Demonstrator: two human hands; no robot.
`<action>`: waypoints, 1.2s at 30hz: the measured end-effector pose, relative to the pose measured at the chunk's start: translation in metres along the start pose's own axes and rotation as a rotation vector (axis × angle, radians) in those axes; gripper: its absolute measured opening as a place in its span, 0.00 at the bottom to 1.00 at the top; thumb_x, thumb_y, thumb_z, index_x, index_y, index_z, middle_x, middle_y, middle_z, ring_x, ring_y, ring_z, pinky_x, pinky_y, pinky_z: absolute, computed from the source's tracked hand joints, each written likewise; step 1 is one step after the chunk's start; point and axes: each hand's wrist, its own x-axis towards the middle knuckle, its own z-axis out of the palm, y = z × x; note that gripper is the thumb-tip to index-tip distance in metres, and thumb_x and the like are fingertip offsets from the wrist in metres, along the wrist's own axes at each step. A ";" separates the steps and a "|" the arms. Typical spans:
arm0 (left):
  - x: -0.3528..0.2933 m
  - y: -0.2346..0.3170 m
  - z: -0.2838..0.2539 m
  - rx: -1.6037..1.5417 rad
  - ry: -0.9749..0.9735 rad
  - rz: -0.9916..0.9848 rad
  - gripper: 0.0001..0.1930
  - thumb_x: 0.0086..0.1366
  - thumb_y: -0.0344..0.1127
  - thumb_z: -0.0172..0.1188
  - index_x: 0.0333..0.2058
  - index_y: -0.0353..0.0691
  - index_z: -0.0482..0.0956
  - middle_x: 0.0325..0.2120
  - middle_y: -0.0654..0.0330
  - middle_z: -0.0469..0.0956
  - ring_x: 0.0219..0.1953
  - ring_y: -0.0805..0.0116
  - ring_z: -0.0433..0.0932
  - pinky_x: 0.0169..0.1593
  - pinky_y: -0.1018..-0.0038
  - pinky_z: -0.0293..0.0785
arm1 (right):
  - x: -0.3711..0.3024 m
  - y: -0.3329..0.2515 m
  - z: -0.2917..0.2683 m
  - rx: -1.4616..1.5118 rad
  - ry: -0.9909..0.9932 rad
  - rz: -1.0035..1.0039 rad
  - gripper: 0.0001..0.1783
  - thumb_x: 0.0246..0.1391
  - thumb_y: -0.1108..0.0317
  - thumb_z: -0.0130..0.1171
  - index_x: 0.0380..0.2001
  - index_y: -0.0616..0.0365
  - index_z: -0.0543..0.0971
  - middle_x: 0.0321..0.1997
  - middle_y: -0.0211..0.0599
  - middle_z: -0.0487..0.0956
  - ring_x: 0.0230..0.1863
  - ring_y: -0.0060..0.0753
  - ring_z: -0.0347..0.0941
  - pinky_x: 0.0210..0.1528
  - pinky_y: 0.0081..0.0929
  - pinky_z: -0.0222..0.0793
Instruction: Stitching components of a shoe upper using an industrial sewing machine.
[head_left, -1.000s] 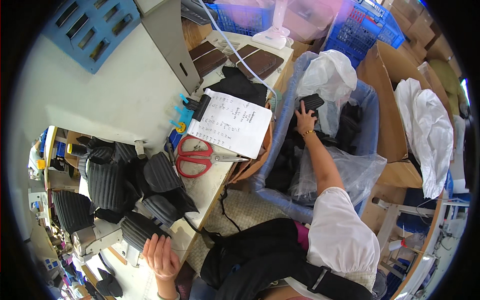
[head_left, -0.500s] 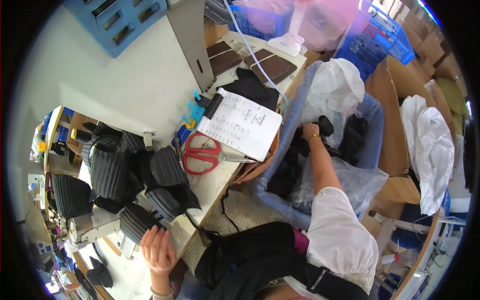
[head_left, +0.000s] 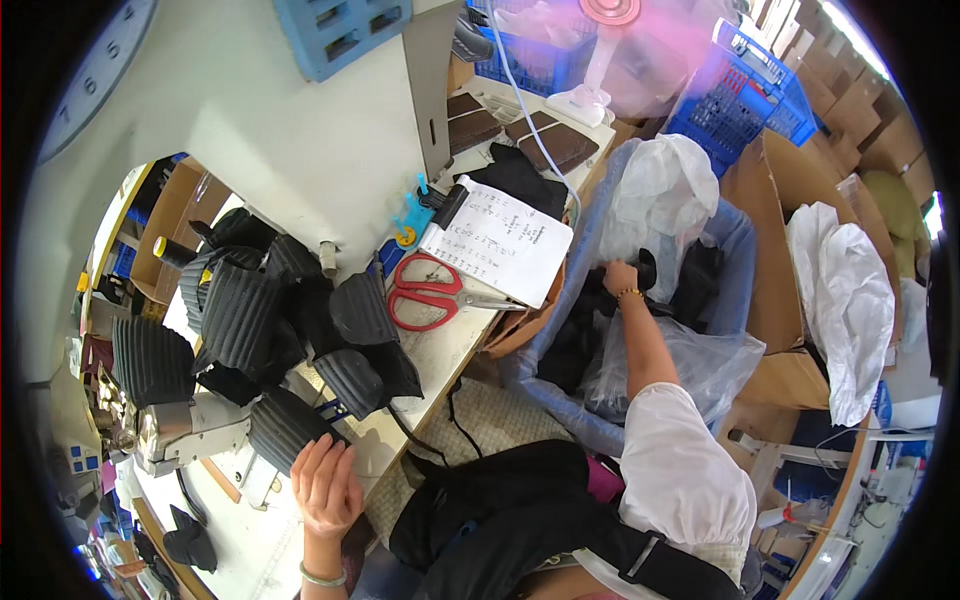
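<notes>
My left hand (head_left: 328,487) is open, its fingers stretched out and close together, with the fingertips at the edge of a black ribbed padded piece (head_left: 287,424). Several more black ribbed pieces (head_left: 240,315) lie heaped on and around the sewing machine (head_left: 185,435). To the right, my right hand (head_left: 622,277) reaches into a bin lined with blue plastic (head_left: 555,345). Its fingers are curled against a dark rounded piece (head_left: 646,268), and their tips are hidden. Other black pieces (head_left: 697,280) and clear plastic (head_left: 680,365) lie in the bin.
Red-handled scissors (head_left: 425,292) and a clipboard with written sheets (head_left: 505,240) lie on the white table between my hands. Behind stand a pink fan (head_left: 610,12) and a blue crate (head_left: 750,100). An open cardboard box (head_left: 770,200) adjoins the bin's right side.
The view has swung slightly left, so the table things appear farther right. The dark piece by my right hand has turned and sits lower. My left hand stays by the ribbed piece.
</notes>
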 end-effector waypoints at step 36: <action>0.035 -0.008 -0.068 0.094 0.582 0.175 0.28 0.50 0.42 0.70 0.51 0.44 0.75 0.54 0.48 0.67 0.59 0.49 0.67 0.58 0.52 0.67 | -0.224 -0.291 -0.360 0.589 1.482 -1.150 0.29 0.32 0.67 0.63 0.46 0.36 0.84 0.32 0.32 0.73 0.24 0.31 0.70 0.23 0.20 0.63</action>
